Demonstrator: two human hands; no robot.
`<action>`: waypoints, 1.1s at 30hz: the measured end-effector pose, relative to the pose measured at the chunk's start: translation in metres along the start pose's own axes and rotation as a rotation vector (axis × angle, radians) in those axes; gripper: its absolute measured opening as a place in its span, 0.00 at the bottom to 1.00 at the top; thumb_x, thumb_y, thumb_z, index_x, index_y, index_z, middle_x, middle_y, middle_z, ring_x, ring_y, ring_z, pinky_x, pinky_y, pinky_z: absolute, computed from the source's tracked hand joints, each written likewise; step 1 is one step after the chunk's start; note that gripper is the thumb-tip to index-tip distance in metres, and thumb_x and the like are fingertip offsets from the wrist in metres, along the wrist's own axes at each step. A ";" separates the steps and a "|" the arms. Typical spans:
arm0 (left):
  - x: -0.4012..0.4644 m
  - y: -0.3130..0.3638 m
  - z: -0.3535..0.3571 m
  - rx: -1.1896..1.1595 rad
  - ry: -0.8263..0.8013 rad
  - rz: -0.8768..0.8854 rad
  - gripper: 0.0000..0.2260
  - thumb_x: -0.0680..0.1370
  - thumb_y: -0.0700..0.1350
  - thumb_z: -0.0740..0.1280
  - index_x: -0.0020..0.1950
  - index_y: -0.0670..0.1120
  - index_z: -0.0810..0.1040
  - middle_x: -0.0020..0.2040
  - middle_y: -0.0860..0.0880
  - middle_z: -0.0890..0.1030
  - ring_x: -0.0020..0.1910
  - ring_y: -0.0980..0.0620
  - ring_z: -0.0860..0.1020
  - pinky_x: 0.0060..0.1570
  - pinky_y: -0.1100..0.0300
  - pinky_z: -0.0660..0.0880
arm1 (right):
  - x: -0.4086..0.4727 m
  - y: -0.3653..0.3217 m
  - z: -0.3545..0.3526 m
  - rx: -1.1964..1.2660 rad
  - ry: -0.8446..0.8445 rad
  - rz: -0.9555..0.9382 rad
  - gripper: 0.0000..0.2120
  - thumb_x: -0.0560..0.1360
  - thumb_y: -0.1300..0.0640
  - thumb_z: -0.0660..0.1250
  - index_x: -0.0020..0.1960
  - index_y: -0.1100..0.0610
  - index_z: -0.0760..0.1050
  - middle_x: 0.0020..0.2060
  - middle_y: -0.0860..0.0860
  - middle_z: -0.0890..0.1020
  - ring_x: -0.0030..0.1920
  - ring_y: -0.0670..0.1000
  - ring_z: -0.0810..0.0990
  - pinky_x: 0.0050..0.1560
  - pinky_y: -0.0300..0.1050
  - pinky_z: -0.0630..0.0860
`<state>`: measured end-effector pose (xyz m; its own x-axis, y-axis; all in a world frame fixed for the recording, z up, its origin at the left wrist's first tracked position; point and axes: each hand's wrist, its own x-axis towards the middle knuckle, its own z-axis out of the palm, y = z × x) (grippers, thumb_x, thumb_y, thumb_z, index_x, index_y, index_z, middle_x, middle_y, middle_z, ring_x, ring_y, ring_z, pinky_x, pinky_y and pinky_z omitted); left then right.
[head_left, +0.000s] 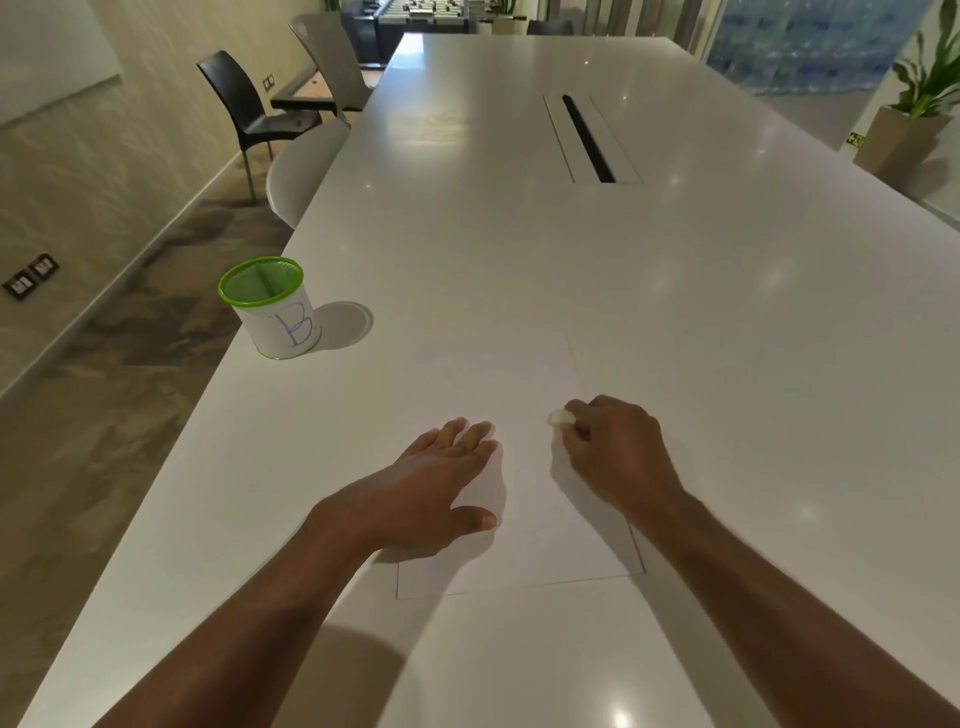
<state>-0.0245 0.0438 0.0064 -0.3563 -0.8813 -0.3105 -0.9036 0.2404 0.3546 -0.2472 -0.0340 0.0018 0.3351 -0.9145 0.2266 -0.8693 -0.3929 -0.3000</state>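
A white sheet of paper (524, 395) lies flat on the long white table (727, 312) in front of me. My left hand (436, 488) rests flat on the sheet's left part, fingers straight and spread. My right hand (618, 452) is over the sheet's right side, fingers curled, pinching a small white eraser (560, 417) against the paper. A green mesh pen cup (270, 312) wrapped in white paper marked with a blue "B" stands near the table's left edge, with something green inside.
A cable slot (589, 137) is set into the table's middle, farther away. White and black chairs (249, 104) stand along the left side. A potted plant (919, 114) is at the far right. The left table edge drops to the floor.
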 end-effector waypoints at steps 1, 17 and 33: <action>0.000 0.000 0.000 0.000 0.002 0.001 0.36 0.82 0.59 0.60 0.82 0.50 0.44 0.81 0.56 0.38 0.77 0.59 0.33 0.73 0.62 0.35 | 0.003 0.002 -0.001 -0.012 0.017 0.026 0.08 0.75 0.57 0.63 0.37 0.54 0.73 0.29 0.47 0.71 0.30 0.50 0.71 0.28 0.39 0.58; 0.001 0.001 0.001 0.018 -0.002 -0.005 0.36 0.82 0.59 0.60 0.82 0.50 0.43 0.80 0.56 0.37 0.74 0.60 0.31 0.72 0.62 0.35 | 0.003 -0.037 0.008 -0.011 -0.015 -0.119 0.07 0.75 0.57 0.62 0.44 0.56 0.78 0.34 0.48 0.76 0.32 0.49 0.71 0.31 0.36 0.58; 0.001 0.002 -0.001 -0.001 0.011 0.002 0.36 0.82 0.59 0.61 0.82 0.51 0.44 0.81 0.55 0.38 0.77 0.58 0.33 0.73 0.62 0.35 | 0.016 -0.034 0.014 -0.046 -0.017 -0.077 0.09 0.76 0.55 0.60 0.47 0.55 0.79 0.36 0.50 0.78 0.35 0.51 0.76 0.32 0.39 0.62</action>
<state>-0.0262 0.0432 0.0072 -0.3554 -0.8853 -0.3000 -0.9028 0.2419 0.3557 -0.2067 -0.0370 0.0024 0.4072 -0.8836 0.2310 -0.8565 -0.4573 -0.2393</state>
